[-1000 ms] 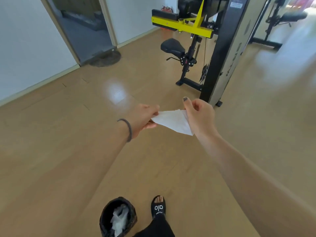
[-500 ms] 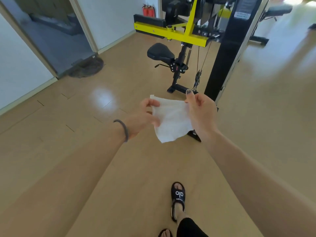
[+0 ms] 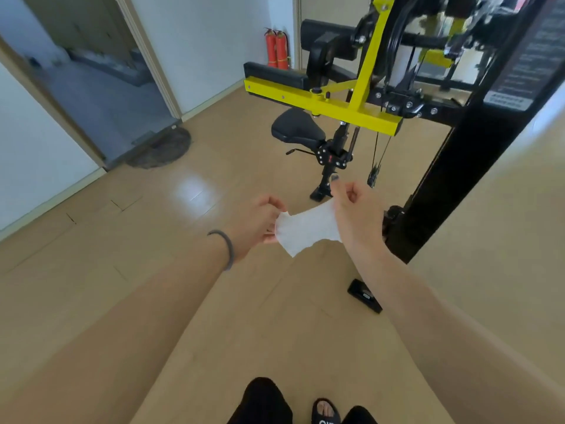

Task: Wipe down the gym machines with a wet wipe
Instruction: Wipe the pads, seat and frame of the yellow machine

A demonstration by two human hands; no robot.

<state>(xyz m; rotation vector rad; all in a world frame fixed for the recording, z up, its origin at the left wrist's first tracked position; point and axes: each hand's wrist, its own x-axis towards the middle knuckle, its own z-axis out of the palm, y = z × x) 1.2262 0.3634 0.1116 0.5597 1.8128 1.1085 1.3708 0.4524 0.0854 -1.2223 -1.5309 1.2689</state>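
Head view: I hold the wet wipe (image 3: 307,229) stretched between both hands at mid-frame, above the wooden floor (image 3: 122,240). My left hand (image 3: 253,223) pinches the wipe's left edge, fingers curled onto it. My right hand (image 3: 356,214) pinches the upper right edge between thumb and curled fingers; the exact finger contact is partly hidden behind the hand. The wipe's long axis runs left to right between the two pinches, and a loose corner hangs down toward the floor.

The gym machine (image 3: 367,96) stands ahead and to the right. Its yellow crossbar (image 3: 324,107) lies above and beyond the wipe, the black seat (image 3: 298,130) sits lower and ahead, and the black upright column (image 3: 458,166) rises just beside my right hand. I judge the right hand to be the nearer one to the frame, so the first wiping contact calls for a forward, rightward reach. The wipe is not yet touching any machine surface.

Two red fire extinguishers (image 3: 276,48) stand against the far wall. A small black object (image 3: 364,295) lies on the floor near my right forearm.
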